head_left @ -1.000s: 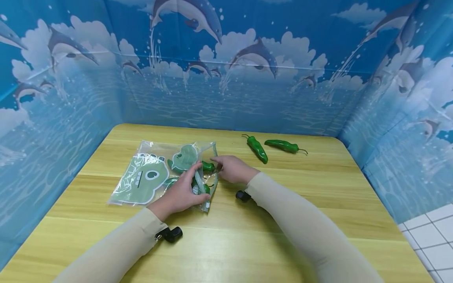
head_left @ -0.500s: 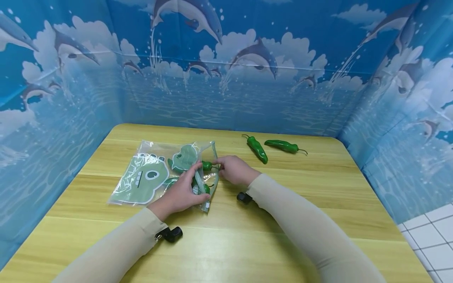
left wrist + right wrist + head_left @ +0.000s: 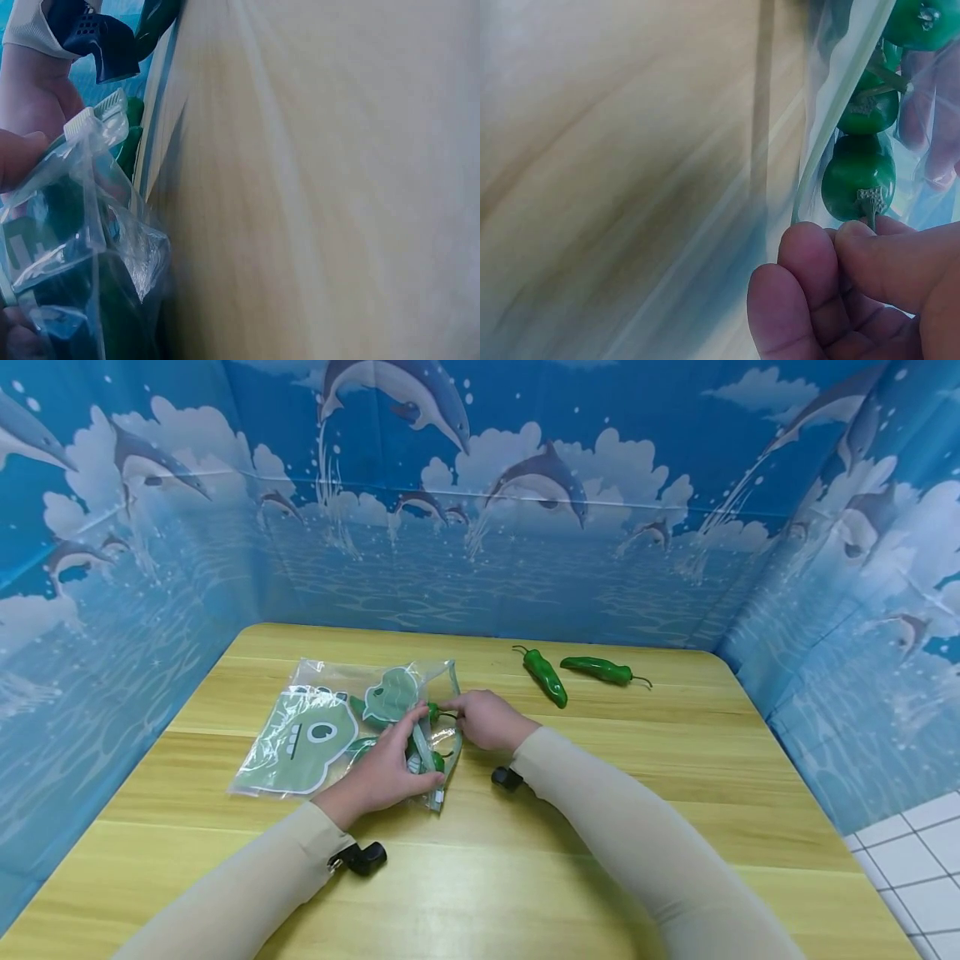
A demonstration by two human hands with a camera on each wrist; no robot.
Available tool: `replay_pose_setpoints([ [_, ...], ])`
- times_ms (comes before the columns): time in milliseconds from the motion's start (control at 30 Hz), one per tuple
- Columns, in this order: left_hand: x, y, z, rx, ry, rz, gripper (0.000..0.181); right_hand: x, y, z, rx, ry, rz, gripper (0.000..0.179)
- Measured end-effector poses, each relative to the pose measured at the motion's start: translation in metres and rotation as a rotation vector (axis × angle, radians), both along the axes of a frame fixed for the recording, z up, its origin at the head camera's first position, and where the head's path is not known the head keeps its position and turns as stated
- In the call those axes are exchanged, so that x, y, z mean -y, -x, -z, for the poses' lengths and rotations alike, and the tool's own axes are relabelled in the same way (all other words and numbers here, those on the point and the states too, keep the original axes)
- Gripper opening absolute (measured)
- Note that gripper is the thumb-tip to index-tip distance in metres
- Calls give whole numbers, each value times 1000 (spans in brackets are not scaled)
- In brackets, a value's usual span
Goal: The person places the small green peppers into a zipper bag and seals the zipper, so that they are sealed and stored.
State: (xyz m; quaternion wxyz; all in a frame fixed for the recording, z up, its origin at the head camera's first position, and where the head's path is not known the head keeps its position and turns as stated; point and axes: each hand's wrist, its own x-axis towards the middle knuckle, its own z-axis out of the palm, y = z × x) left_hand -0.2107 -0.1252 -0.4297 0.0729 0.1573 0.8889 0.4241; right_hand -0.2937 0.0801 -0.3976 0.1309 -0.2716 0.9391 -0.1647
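A clear zip bag [image 3: 311, 752] with green cartoon dinosaur prints lies on the table, its mouth facing right. My left hand [image 3: 381, 770] holds the upper layer at the mouth, thumb and fingers spread along the edge. Several green peppers are inside, stems toward the mouth. At the opening, my right hand [image 3: 491, 720] pinches the stem of one green pepper [image 3: 859, 176] between thumb and fingers. Most of that pepper's body is within the bag. In the left wrist view, the bag's plastic [image 3: 94, 225] covers the peppers, so their shapes are blurred.
Two more green peppers lie behind my right hand: one slanted pepper [image 3: 546, 677] and one nearly level pepper [image 3: 600, 670]. A blue dolphin-print curtain [image 3: 480, 568] encloses the back and sides of the wooden table [image 3: 637, 793].
My right hand has shifted slightly left at the bag's mouth, and the pepper at its fingers sits deeper inside. My left hand and the two loose peppers have stayed in place.
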Motion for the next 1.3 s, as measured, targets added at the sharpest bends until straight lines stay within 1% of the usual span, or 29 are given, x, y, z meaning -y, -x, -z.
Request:
replay_pose_setpoints([
  [233,0,0,0,-1,-4,6,104,5,2,1,2,3,1,45],
  [700,0,-1,-2,1,6,9,105,11,7,3,38,12,10,46],
  [833,0,-1,-1,-3,6,9,106,13,9,4,39,14,-2,46],
  [1100,0,0,0,-10,-6,7,106,15,11,4,49,16,-2,46],
  [1300,0,0,0,-10,-2,1,106,13,12,6,53,36,-17,47],
])
